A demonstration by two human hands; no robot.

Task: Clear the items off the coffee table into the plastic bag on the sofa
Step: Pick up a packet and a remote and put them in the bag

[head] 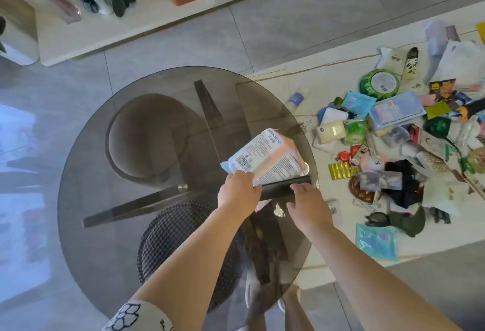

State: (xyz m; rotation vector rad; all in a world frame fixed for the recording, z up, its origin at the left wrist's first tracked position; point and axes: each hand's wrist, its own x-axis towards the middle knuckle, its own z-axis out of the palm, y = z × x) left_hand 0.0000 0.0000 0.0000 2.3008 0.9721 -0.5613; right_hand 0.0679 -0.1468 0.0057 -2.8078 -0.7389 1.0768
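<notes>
Centrally, left hand grips pink "BEIMENGNA" pack; right hand relaxed, touching black strip.

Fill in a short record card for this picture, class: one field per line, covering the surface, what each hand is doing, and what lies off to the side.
surface: round glass table, smoked and see-through
left hand: left hand grips the pink and white pack at its near end
right hand: right hand on a black flat object, grip unclear
pack position: tilted, over the table's right part
side area: pile of small items on a pale surface to the right
plastic bag: not identifiable
</notes>
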